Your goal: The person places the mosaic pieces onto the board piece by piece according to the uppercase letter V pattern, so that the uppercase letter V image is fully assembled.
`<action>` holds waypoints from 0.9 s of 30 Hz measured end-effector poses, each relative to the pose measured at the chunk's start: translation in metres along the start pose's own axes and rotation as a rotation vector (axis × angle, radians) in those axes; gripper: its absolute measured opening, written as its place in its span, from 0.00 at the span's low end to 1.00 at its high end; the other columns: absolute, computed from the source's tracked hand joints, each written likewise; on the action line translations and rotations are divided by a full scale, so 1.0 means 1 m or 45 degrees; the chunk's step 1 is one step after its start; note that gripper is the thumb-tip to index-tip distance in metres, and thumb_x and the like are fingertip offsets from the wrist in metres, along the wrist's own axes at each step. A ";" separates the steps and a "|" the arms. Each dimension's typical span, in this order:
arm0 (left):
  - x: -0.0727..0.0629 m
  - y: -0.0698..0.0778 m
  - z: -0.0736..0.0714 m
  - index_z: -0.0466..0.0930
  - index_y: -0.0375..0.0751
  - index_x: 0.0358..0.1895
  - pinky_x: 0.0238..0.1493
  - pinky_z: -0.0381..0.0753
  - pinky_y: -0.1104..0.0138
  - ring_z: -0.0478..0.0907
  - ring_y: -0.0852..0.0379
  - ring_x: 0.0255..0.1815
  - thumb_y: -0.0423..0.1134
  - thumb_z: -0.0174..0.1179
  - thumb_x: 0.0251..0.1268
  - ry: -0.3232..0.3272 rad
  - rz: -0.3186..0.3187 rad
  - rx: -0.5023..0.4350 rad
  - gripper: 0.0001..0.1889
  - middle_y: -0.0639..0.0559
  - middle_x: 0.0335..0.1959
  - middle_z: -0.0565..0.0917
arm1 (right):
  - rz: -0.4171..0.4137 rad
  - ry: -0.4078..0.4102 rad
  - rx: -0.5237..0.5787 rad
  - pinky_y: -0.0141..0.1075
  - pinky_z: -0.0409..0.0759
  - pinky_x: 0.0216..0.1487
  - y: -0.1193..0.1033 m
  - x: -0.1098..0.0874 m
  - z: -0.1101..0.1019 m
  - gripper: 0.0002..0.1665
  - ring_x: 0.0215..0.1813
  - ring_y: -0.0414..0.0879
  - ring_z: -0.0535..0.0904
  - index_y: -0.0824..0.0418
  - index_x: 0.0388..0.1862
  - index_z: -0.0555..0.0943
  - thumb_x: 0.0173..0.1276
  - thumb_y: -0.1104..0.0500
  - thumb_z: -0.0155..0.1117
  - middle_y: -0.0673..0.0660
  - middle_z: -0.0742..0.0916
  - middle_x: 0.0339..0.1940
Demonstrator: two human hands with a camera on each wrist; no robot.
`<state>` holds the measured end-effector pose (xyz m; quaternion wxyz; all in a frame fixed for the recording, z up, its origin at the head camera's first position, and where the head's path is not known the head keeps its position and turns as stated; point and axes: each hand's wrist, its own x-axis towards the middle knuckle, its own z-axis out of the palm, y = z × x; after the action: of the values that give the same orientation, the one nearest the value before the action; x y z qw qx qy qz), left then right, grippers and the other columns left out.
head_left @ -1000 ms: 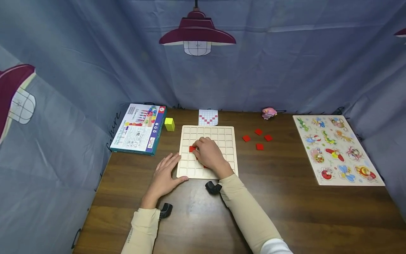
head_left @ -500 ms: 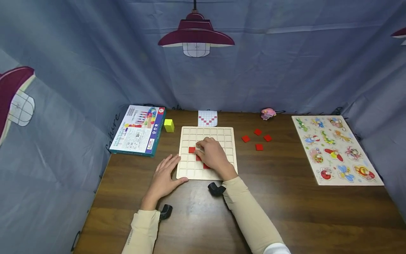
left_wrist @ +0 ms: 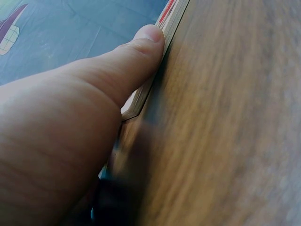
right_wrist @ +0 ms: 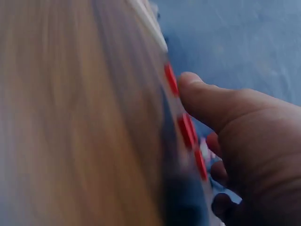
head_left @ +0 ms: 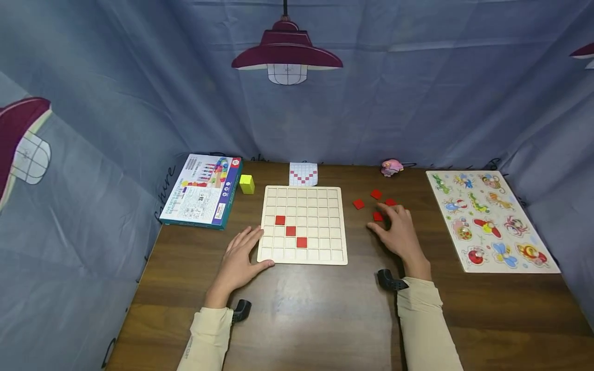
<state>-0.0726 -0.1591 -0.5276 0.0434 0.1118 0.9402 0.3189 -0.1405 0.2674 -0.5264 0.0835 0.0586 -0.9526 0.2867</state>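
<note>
A pale wooden grid board (head_left: 326, 222) lies mid-table in the head view. Three red square tiles sit in its cells on a descending diagonal; the lowest tile (head_left: 301, 242) is near the board's front. My left hand (head_left: 238, 264) rests along the board's left edge, fingers straight, thumb (left_wrist: 149, 41) at the front corner. To the right, my right hand (head_left: 399, 232) hovers at several loose red tiles, thumb and fingers apart around the nearest tile (head_left: 378, 216). Its fingers partly cover another tile (head_left: 391, 202). The left tile (head_left: 359, 204) and far tile (head_left: 376, 194) lie uncovered.
Behind the board is a small paper card (head_left: 303, 174) with a V pattern of red squares. A yellow block (head_left: 247, 184) and a boxed set (head_left: 199, 190) stand at left. A pink figurine (head_left: 392, 167) and an animal picture puzzle board (head_left: 494, 221) lie right.
My right hand has left the grid board and moved right to the loose red tiles, its thumb and fingers now apart. Three tiles on the board are uncovered. My left hand has stayed in place.
</note>
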 end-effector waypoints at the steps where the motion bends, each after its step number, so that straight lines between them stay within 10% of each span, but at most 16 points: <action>1: -0.001 0.000 0.000 0.63 0.47 0.79 0.81 0.49 0.40 0.53 0.44 0.84 0.61 0.72 0.57 0.001 -0.005 -0.003 0.48 0.49 0.80 0.65 | 0.010 -0.020 -0.019 0.57 0.71 0.53 0.007 -0.002 -0.002 0.38 0.53 0.63 0.69 0.63 0.70 0.75 0.66 0.51 0.75 0.69 0.78 0.53; 27: 0.003 0.001 0.000 0.64 0.49 0.79 0.81 0.51 0.39 0.54 0.44 0.84 0.63 0.72 0.57 0.005 -0.005 0.007 0.49 0.50 0.80 0.65 | -0.005 0.060 -0.063 0.56 0.71 0.51 0.023 -0.010 0.002 0.17 0.48 0.63 0.74 0.68 0.52 0.83 0.71 0.57 0.69 0.67 0.82 0.43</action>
<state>-0.0753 -0.1579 -0.5272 0.0420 0.1096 0.9413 0.3165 -0.1351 0.2859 -0.5424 0.1080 0.0517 -0.9570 0.2643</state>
